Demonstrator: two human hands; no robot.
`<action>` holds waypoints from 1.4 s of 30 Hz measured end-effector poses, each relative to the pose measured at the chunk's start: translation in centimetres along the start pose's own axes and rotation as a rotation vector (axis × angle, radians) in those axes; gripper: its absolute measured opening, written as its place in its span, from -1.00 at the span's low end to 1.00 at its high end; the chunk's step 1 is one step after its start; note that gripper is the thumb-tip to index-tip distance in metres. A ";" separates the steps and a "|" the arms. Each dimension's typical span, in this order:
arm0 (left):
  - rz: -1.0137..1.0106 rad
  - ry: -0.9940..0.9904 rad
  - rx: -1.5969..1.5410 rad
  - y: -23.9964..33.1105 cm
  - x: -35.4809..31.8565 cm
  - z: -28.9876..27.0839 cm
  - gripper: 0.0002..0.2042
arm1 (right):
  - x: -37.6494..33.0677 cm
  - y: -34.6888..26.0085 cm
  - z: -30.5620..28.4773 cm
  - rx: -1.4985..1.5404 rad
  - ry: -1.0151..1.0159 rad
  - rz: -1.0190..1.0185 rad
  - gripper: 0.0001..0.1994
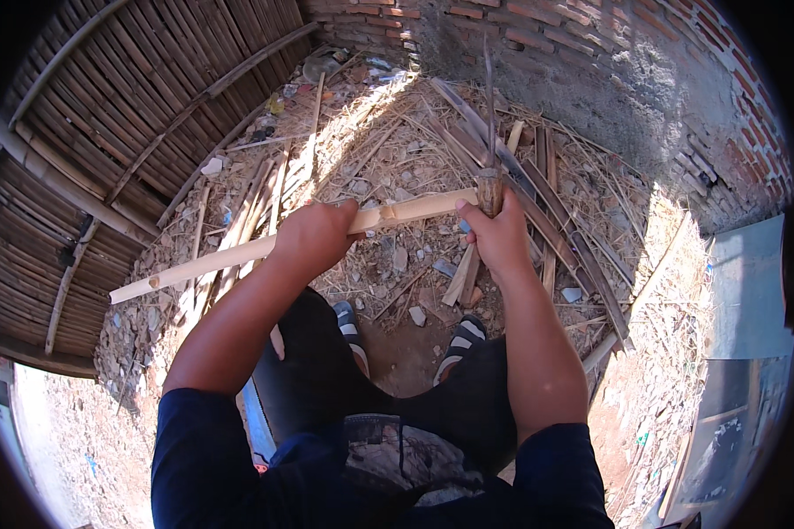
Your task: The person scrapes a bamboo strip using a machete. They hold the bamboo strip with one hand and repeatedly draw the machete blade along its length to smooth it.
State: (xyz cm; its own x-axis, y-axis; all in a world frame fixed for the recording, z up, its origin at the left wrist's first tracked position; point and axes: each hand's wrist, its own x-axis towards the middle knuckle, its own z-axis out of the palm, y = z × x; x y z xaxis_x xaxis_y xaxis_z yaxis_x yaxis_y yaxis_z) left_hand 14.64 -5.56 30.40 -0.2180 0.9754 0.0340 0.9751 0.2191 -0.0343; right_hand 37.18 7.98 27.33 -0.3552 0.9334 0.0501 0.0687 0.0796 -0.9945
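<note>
A pale split bamboo strip (225, 258) runs across in front of me, from the lower left up to my right hand. My left hand (318, 234) is closed around it near its middle. My right hand (500, 231) grips the wooden handle of a long-bladed knife (490, 110), whose thin dark blade points away from me, seen nearly edge-on. The right thumb lies at the right end of the strip, which meets the knife's handle. Along the strip's upper part, close to my left hand, its surface looks notched or rough.
Dark wooden and bamboo slats (556, 220) lie on the right; several lighter strips (249, 207) lie on the left. Rubble and straw cover the ground. A slatted bamboo panel (141, 97) stands left, a brick wall (582, 62) behind. My sandalled feet (460, 346) are below.
</note>
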 end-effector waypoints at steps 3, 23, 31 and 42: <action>0.023 0.026 0.024 0.9 0.6 -1.0 -0.67 | 0.6 0.2 -0.7 0.218 -0.018 0.092 -0.73; -1.201 0.527 -1.428 -14.7 -21.2 15.2 -0.45 | 3.8 6.2 -0.8 0.684 0.047 0.462 -0.89; -1.057 0.431 -2.145 -20.8 -18.3 21.3 0.21 | 4.1 4.6 -1.2 0.804 -0.015 0.465 -0.86; -0.606 1.548 -2.216 -22.9 -7.1 9.4 -0.48 | 4.1 6.5 -1.3 0.476 -0.001 0.493 -0.75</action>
State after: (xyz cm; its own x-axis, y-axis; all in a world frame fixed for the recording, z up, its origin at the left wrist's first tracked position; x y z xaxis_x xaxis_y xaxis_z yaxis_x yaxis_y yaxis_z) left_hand -6.54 -17.29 21.59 -0.9913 0.0938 -0.0927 -0.1282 -0.8504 0.5103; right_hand 37.43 12.78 21.18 -0.3884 0.8209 -0.4185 -0.1943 -0.5169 -0.8337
